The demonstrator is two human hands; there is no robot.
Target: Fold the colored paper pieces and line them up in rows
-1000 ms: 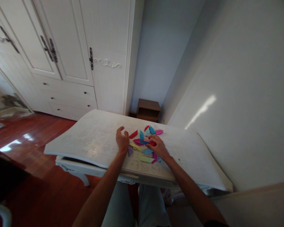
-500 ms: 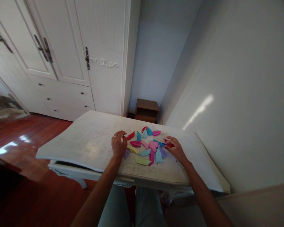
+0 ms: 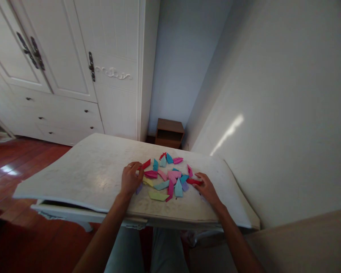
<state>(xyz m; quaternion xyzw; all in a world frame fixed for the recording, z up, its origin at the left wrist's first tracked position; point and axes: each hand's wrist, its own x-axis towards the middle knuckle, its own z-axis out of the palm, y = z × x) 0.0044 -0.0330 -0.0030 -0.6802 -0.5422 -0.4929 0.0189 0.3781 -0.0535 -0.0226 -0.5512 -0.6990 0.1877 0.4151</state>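
Observation:
Folded pieces of coloured paper lie in a loose cluster on the white table. Between the thumb and fingers of my right hand is a red folded paper, low over the table at the cluster's right edge. A blue piece and a magenta piece lie just beyond it. My left hand rests at the left edge with curled fingers and a gap at the thumb. Its fingertips overlap the end of another red piece; whether they touch is unclear. A pink piece lies mid-cluster.
A white wardrobe stands behind the table, with a small brown cabinet beside it. The pale wall runs along the right. Below the tabletop, a drawer sits at the front left.
The view has swung right. My right hand has drawn the red paper toward me, exposing the magenta piece; the blue piece lies nearer me. My left hand has come closer to the other red piece.

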